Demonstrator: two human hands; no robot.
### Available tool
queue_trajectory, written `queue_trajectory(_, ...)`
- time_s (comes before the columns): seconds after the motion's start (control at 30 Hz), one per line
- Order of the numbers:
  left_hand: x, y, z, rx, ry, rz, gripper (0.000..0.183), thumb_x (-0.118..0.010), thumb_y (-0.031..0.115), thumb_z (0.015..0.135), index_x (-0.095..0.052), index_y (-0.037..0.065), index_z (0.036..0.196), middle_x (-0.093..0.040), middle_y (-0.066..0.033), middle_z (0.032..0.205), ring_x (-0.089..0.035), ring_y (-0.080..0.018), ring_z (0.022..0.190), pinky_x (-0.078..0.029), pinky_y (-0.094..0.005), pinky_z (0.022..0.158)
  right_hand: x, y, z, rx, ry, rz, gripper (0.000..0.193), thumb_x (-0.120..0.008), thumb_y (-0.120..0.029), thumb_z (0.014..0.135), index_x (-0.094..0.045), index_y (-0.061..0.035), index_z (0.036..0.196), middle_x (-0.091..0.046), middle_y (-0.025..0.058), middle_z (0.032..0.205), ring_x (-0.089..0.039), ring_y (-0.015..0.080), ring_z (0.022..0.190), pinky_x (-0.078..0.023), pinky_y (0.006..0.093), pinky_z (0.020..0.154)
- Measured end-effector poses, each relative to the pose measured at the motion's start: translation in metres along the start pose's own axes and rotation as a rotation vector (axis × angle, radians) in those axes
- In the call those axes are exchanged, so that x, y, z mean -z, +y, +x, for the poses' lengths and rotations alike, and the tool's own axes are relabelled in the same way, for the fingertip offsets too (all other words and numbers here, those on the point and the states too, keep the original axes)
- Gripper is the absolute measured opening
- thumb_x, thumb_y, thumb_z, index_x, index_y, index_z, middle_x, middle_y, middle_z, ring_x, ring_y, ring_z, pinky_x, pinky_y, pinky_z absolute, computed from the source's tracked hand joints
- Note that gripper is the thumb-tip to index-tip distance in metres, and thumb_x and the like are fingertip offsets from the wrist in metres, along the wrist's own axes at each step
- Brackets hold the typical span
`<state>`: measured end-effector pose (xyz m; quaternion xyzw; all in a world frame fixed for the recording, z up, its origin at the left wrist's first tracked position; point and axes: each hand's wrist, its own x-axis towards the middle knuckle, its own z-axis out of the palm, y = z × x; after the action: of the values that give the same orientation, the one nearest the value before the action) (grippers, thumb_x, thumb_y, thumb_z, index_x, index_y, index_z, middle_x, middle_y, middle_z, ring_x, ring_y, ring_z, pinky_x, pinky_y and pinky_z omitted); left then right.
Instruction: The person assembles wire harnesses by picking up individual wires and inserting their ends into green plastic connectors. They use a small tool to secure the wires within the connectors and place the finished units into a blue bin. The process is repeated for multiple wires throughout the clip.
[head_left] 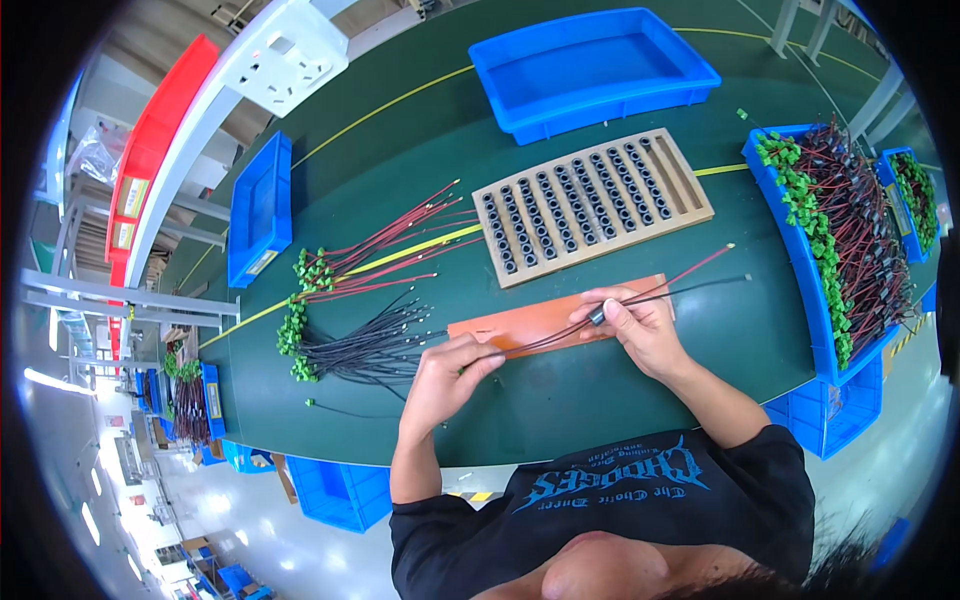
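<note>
My left hand [445, 378] pinches a red and a black wire [535, 347] near the front of the green table. My right hand [640, 330] grips a small black cylinder [597, 316] between thumb and fingers. Both wires appear to run through this cylinder, and their free ends fan out to the right. Beneath the hands lies a flat orange strip [540, 318]. To the left are a bundle of black wires [360, 345] and a bundle of red wires [400, 225], both with green connectors [293, 335] at their left ends. My fingers partly hide the held wires.
Behind the strip, a wooden tray [590, 262] holds rows of black cylinders. Blue bins [610, 120] [262, 215] stand at the back and far left. A blue bin [790, 260] at right is heaped with red-black wires and green connectors. A white socket strip [285, 65] hangs upper left.
</note>
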<state>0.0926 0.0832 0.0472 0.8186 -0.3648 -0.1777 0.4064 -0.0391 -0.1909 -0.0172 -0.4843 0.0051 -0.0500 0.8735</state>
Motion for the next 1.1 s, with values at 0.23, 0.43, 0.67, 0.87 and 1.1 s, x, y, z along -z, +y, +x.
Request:
queue_trajectory(0.23,0.001,-0.03,-0.002,-0.053,0.043,-0.072,0.022,-0.082,0.0,0.085,-0.078,-0.001,0.106,-0.073,-0.0077,0.092,-0.067,-0.0192,0.084,-0.054,-0.0318,0.077,-0.039,0.028,0.015,-0.192,-0.049,0.001,0.04,-0.049,-0.021,0.114,-0.055,0.0041,0.144,-0.071,0.02,0.129,-0.072,0.0303,0.118,-0.061,0.0354,0.095)
queue_trajectory(0.43,0.008,-0.076,-0.021,0.117,0.138,-0.782,0.031,-0.073,0.0,0.097,-0.068,-0.002,0.127,-0.072,-0.0091,0.109,-0.07,-0.0168,0.094,-0.059,-0.0309,0.082,-0.038,0.044,0.024,-0.119,0.102,-0.007,0.036,-0.049,-0.028,0.114,-0.06,0.0017,0.132,-0.07,0.0232,0.128,-0.074,0.0311,0.113,-0.062,0.0373,0.094)
queue_trajectory(0.67,0.005,-0.092,-0.022,0.208,0.205,-0.763,0.021,-0.07,-0.004,0.098,-0.072,-0.002,0.119,-0.073,-0.0099,0.108,-0.072,-0.0156,0.096,-0.06,-0.0303,0.084,-0.039,0.06,0.024,-0.08,0.088,-0.028,0.032,-0.053,-0.024,0.112,-0.062,0.002,0.13,-0.069,0.0189,0.126,-0.068,0.0286,0.122,-0.061,0.0389,0.098)
queue_trajectory(0.87,-0.002,-0.088,-0.014,0.033,0.305,-0.357,0.021,-0.073,-0.006,0.092,-0.078,-0.001,0.111,-0.077,-0.0095,0.106,-0.073,-0.0179,0.098,-0.059,-0.0297,0.088,-0.04,0.061,0.023,-0.041,0.081,-0.018,0.03,-0.052,-0.02,0.112,-0.061,0.001,0.132,-0.067,0.018,0.131,-0.068,0.0281,0.122,-0.06,0.0382,0.099)
queue_trajectory(1.1,-0.015,-0.084,-0.005,-0.041,0.357,-0.057,0.018,-0.073,-0.005,0.087,-0.08,-0.001,0.103,-0.079,-0.0121,0.104,-0.075,-0.024,0.095,-0.059,-0.034,0.087,-0.041,0.061,0.022,-0.076,0.07,-0.033,0.03,-0.052,-0.021,0.113,-0.06,0.0001,0.133,-0.067,0.0173,0.132,-0.068,0.0251,0.121,-0.058,0.0375,0.1)
